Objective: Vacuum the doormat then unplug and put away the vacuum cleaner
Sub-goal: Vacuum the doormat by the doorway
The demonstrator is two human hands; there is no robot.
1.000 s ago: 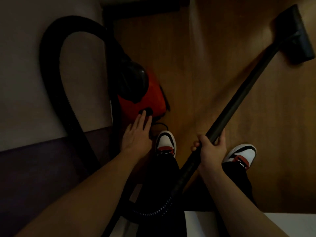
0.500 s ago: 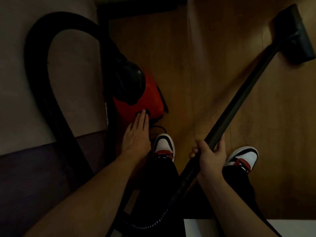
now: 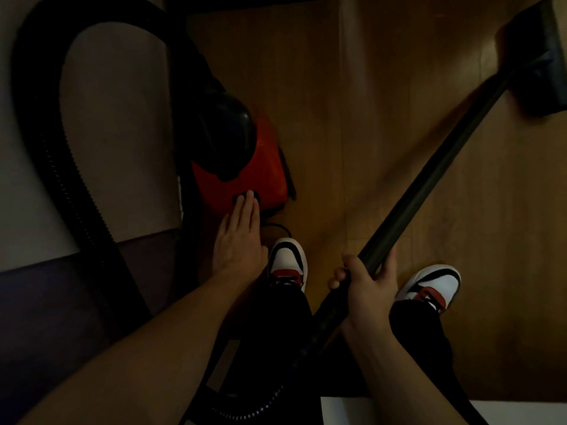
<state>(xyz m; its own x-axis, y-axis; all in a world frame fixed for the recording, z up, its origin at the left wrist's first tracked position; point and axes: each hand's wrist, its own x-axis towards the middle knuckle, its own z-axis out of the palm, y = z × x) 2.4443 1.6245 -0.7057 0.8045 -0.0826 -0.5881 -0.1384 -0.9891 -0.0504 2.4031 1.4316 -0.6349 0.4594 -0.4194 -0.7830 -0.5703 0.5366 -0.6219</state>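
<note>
A red and black vacuum cleaner [image 3: 264,170] stands on the wooden floor just ahead of my feet. My left hand [image 3: 241,237] reaches down with straight fingers, whose tips press a dark button [image 3: 241,198] on the red body. My right hand [image 3: 366,285] grips the black wand [image 3: 429,182], which runs up to the right to the black floor nozzle [image 3: 543,59] lying on the floor. The ribbed black hose [image 3: 58,167] loops from the cleaner's front up and round to the left, then back under my arms. No doormat is in view.
A pale wall or door panel [image 3: 122,133] with a darker lower band fills the left side. My two white, red and black shoes [image 3: 288,265] stand on the floor [image 3: 383,118]. A thin black cord [image 3: 277,227] lies behind the cleaner. A white surface [image 3: 346,412] shows at the bottom edge.
The view has shifted slightly. My left fingers have slid a little forward onto the button. My right hand holds the wand as before.
</note>
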